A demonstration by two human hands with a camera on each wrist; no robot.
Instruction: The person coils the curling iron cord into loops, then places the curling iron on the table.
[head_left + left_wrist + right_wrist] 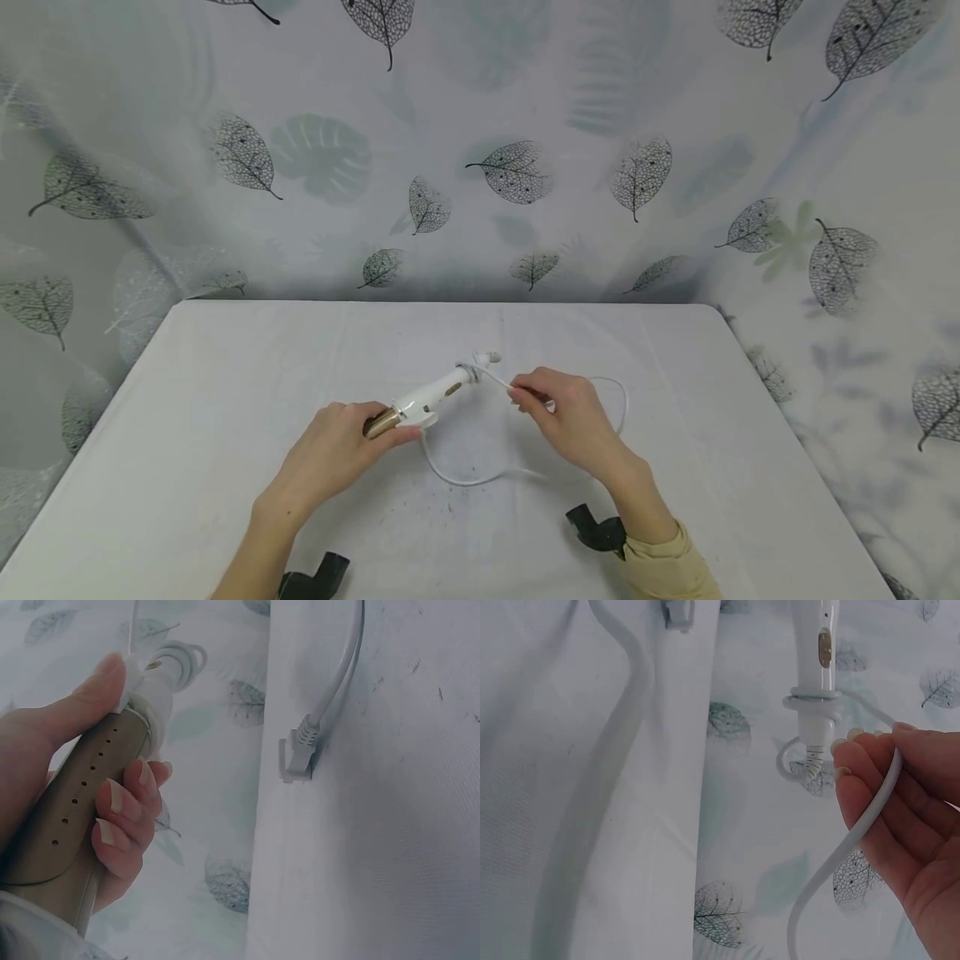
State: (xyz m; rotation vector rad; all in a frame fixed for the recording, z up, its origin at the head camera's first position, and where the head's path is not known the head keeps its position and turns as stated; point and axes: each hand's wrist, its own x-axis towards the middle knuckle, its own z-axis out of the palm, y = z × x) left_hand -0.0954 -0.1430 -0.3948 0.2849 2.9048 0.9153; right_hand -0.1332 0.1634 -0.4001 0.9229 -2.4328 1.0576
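Observation:
My left hand (pixel 330 457) grips the gold end of a white-and-gold hair curling iron (pixel 431 396), which slants up to the right. In the left wrist view, small dark holes line its gold barrel (pixel 79 795), with my fingers curled round it and the thumb further along. A white cord (pixel 866 817) is looped round the white handle (pixel 815 675) near its far end. My right hand (pixel 577 421) pinches that cord between thumb and fingers, just right of the loops. A gold button (pixel 825 648) shows on the handle.
The cord's loose length curves below both hands over the white table (pixel 225 367), ending in a pale plug (pixel 300 756). Dark specks (pixel 450 500) mark the tabletop. Black curved mounts (pixel 597 529) sit by both wrists. A leaf-patterned curtain (pixel 465 100) hangs behind the table.

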